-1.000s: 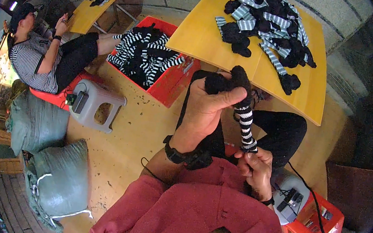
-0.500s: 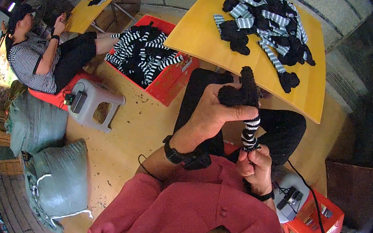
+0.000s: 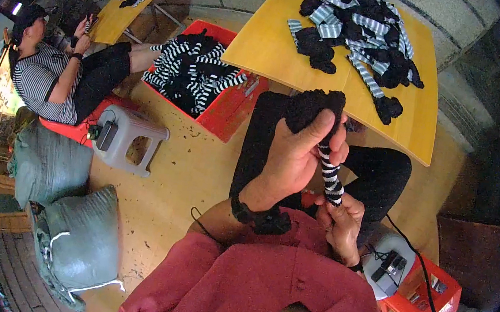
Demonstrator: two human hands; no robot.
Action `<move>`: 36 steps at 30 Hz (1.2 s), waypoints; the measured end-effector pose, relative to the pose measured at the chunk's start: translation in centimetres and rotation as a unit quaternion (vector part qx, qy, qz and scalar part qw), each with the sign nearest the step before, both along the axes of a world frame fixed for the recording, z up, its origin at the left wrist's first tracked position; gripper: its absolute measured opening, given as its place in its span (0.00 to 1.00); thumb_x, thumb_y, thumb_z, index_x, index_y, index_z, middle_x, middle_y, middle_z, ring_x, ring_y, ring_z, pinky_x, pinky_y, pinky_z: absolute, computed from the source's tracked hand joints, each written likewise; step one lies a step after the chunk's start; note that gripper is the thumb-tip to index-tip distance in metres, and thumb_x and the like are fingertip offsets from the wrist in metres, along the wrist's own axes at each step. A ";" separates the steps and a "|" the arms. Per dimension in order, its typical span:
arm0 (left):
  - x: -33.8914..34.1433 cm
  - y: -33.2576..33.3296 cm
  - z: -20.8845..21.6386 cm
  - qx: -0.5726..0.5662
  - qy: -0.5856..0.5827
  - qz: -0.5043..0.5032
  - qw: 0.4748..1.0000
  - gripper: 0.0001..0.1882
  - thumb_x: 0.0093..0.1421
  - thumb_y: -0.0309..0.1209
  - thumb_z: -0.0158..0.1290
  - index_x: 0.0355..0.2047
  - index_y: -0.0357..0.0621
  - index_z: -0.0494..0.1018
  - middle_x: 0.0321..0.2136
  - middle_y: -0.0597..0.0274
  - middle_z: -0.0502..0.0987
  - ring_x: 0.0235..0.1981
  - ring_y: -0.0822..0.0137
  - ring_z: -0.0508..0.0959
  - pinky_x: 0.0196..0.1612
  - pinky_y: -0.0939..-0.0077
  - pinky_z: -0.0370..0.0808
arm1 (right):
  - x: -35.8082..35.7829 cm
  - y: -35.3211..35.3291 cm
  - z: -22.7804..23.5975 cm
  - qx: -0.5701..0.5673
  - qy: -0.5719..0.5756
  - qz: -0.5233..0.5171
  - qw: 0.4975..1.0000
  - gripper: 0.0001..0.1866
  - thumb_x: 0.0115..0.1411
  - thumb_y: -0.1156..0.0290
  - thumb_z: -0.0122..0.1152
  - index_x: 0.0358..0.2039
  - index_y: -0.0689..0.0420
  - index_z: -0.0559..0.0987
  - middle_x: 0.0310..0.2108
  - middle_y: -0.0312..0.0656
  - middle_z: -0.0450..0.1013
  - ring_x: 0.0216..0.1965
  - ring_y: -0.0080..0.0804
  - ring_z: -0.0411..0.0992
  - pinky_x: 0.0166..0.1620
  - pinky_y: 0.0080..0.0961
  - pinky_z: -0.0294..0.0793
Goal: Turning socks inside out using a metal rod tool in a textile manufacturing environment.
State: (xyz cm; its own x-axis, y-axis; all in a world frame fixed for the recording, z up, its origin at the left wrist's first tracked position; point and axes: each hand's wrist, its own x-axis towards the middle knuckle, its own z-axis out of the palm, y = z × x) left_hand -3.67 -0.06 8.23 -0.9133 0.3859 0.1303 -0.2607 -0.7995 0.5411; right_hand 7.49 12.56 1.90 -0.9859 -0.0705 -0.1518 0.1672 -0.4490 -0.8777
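Between my hands is a striped knitted piece [image 3: 330, 176], a narrow black-and-white tube with a bunched black end [image 3: 312, 111]; its exact kind I cannot tell. My left hand [image 3: 296, 155] grips the black end from the left, thumb pressed on top and fingers behind it. Lower down, my right hand [image 3: 342, 223] pinches the striped end. The piece slants between the two hands, above my lap and close to the near edge of the yellow table [image 3: 262, 46].
Grey-and-black striped knit pieces [image 3: 371, 43] are heaped on the table. A red crate [image 3: 230, 114] holds more striped knits. At left sit a co-worker [image 3: 49, 81], a grey stool [image 3: 132, 136] and stuffed sacks [image 3: 83, 239]. A red stool [image 3: 424, 305] and black cable [image 3: 429, 284] are at right.
My left hand has turned, its thumb now lying upward over the black end, which looks more bunched. The striped tube has tilted, its upper part shifting left. My right hand still pinches the lower end.
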 end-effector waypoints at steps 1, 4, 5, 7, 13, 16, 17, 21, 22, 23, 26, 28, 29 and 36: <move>0.1 0.1 -0.2 -0.004 0.012 0.013 1.000 0.15 0.61 0.39 0.48 0.35 0.38 0.66 0.18 0.64 0.68 0.17 0.70 0.67 0.25 0.74 0.65 | 0.1 -0.1 0.0 0.016 0.010 -0.009 1.000 0.11 0.59 0.70 0.53 0.32 0.66 0.77 0.16 0.31 0.64 0.15 0.16 0.55 0.19 0.14 0.50; 0.3 0.1 -0.6 0.016 -0.001 0.014 1.000 0.15 0.63 0.41 0.43 0.39 0.40 0.65 0.18 0.64 0.66 0.18 0.68 0.66 0.28 0.70 0.64 | 0.2 -0.4 -0.3 -0.003 0.002 -0.010 1.000 0.11 0.59 0.69 0.52 0.32 0.65 0.77 0.16 0.31 0.64 0.15 0.16 0.55 0.19 0.14 0.50; 0.3 0.1 -0.5 0.016 0.000 0.014 1.000 0.15 0.63 0.41 0.43 0.39 0.40 0.65 0.18 0.64 0.66 0.18 0.68 0.66 0.28 0.70 0.64 | 0.2 -0.4 -0.1 -0.003 0.003 -0.010 1.000 0.11 0.59 0.69 0.52 0.32 0.65 0.77 0.16 0.31 0.64 0.15 0.16 0.55 0.19 0.14 0.50; 0.2 0.0 0.5 -0.002 -0.029 0.063 0.998 0.15 0.63 0.40 0.44 0.42 0.41 0.65 0.20 0.62 0.68 0.18 0.67 0.67 0.27 0.69 0.66 | 0.1 -0.3 0.4 0.026 -0.009 -0.006 1.000 0.11 0.60 0.70 0.52 0.31 0.65 0.77 0.16 0.31 0.64 0.16 0.15 0.56 0.20 0.15 0.51; -0.7 -0.5 1.3 -0.047 -0.060 0.150 0.986 0.15 0.58 0.36 0.52 0.41 0.39 0.69 0.24 0.59 0.75 0.23 0.67 0.76 0.29 0.76 0.75 | 0.4 -0.3 0.8 0.096 -0.030 -0.027 0.995 0.10 0.59 0.70 0.53 0.30 0.64 0.77 0.16 0.30 0.65 0.17 0.14 0.58 0.20 0.14 0.54; -0.4 0.0 0.7 -0.057 -0.056 0.185 0.979 0.13 0.57 0.32 0.53 0.38 0.36 0.70 0.26 0.59 0.75 0.24 0.68 0.77 0.30 0.76 0.76 | 0.2 -0.4 0.8 0.092 -0.026 -0.043 0.995 0.10 0.59 0.70 0.53 0.30 0.63 0.78 0.16 0.31 0.65 0.17 0.15 0.58 0.20 0.15 0.54; -0.3 0.0 0.4 -0.060 -0.043 0.191 0.979 0.11 0.57 0.30 0.54 0.36 0.35 0.71 0.26 0.60 0.76 0.24 0.68 0.77 0.30 0.75 0.76 | 0.1 -0.4 0.9 0.091 -0.027 -0.043 0.995 0.10 0.59 0.70 0.53 0.30 0.63 0.78 0.16 0.31 0.65 0.17 0.15 0.58 0.20 0.15 0.54; -0.7 -0.4 -0.4 -0.095 -0.010 0.223 0.970 0.08 0.57 0.28 0.52 0.35 0.38 0.69 0.26 0.57 0.75 0.27 0.64 0.77 0.32 0.70 0.76 | -0.2 -0.1 1.3 0.104 -0.014 -0.019 0.994 0.09 0.59 0.70 0.54 0.31 0.63 0.79 0.16 0.30 0.66 0.17 0.14 0.59 0.20 0.15 0.55; -0.8 -0.5 0.1 -0.099 -0.026 0.210 0.972 0.07 0.58 0.29 0.51 0.34 0.38 0.69 0.24 0.59 0.74 0.25 0.65 0.75 0.32 0.71 0.74 | -0.1 0.0 1.2 0.120 -0.002 -0.016 0.993 0.09 0.59 0.70 0.54 0.31 0.62 0.79 0.16 0.30 0.66 0.17 0.14 0.59 0.20 0.14 0.55; -0.8 -0.5 0.3 -0.103 -0.041 0.197 0.974 0.06 0.58 0.29 0.50 0.33 0.39 0.69 0.22 0.61 0.73 0.24 0.66 0.74 0.32 0.71 0.72 | -0.1 0.1 1.0 0.120 -0.003 -0.017 0.993 0.09 0.59 0.70 0.54 0.31 0.62 0.79 0.16 0.30 0.66 0.17 0.14 0.59 0.20 0.14 0.55; -0.8 -0.6 0.6 -0.090 -0.020 0.114 0.989 0.08 0.60 0.31 0.46 0.30 0.39 0.68 0.17 0.65 0.68 0.21 0.70 0.68 0.34 0.72 0.67 | 0.1 0.2 0.1 0.130 0.003 -0.008 0.991 0.09 0.58 0.71 0.55 0.31 0.62 0.79 0.17 0.29 0.66 0.17 0.14 0.59 0.20 0.14 0.55; -0.7 -0.5 0.1 -0.054 -0.023 0.095 0.994 0.10 0.59 0.32 0.49 0.29 0.36 0.69 0.17 0.64 0.68 0.20 0.70 0.68 0.29 0.74 0.66 | 0.3 0.0 -0.2 0.142 0.030 -0.032 0.989 0.08 0.58 0.72 0.55 0.31 0.62 0.79 0.17 0.29 0.67 0.17 0.14 0.58 0.20 0.14 0.55; -0.6 -0.4 0.0 -0.017 -0.025 0.075 0.997 0.12 0.58 0.32 0.52 0.29 0.33 0.70 0.16 0.63 0.69 0.18 0.70 0.68 0.25 0.77 0.65 | 0.4 -0.1 -0.2 0.142 0.030 -0.031 0.989 0.08 0.58 0.72 0.55 0.31 0.62 0.79 0.17 0.29 0.67 0.17 0.14 0.58 0.20 0.14 0.55; 0.1 0.2 0.0 -0.065 0.030 0.043 0.997 0.10 0.61 0.34 0.45 0.29 0.40 0.66 0.13 0.69 0.63 0.17 0.72 0.62 0.32 0.73 0.63 | 0.2 -0.1 0.0 -0.121 -0.043 0.032 0.991 0.12 0.57 0.69 0.55 0.30 0.67 0.76 0.13 0.30 0.61 0.14 0.16 0.56 0.17 0.14 0.50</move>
State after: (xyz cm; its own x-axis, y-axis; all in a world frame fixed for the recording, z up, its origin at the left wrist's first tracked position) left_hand -3.55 0.14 8.24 -0.9355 0.3240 0.1407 -0.1580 -0.7402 0.6536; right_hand 7.73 12.42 1.90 -0.9627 -0.1761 -0.2053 0.2705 -0.6312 -0.7269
